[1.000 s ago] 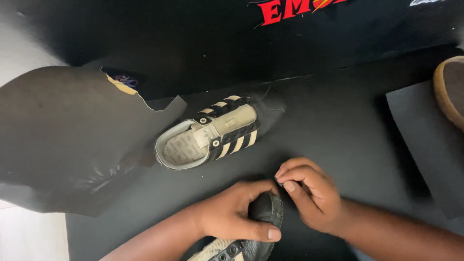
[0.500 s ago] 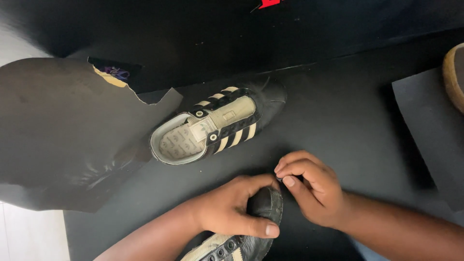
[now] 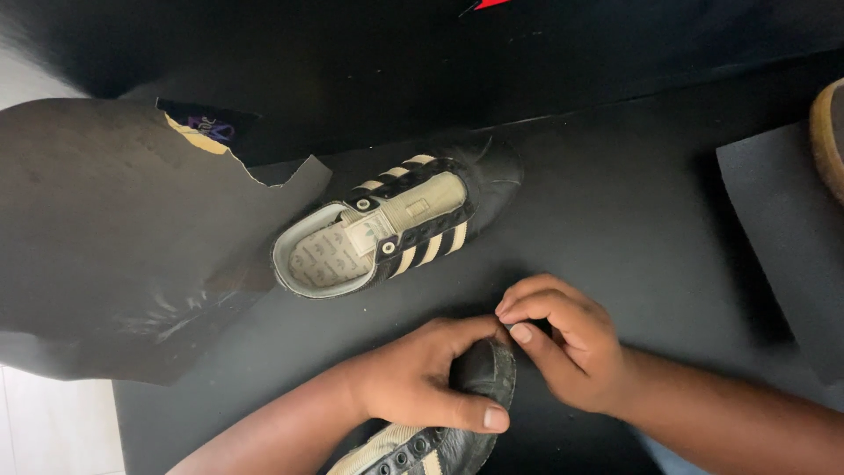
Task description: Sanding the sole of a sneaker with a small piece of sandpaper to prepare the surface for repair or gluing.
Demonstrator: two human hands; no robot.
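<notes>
Left hand (image 3: pixel 422 378) clamped over toe of black shoe (image 3: pixel 457 422) at bottom edge, steadying it; right hand (image 3: pixel 563 352) pinching at toe tip, contents unclear; laceless striped shoe (image 3: pixel 396 229) lying apart on dark mat (image 3: pixel 615 229)

Black shoe (image 3: pixel 400 229) with cream stripes, perhaps grey lining; black mat (image 3: pixel 615 220)
</notes>
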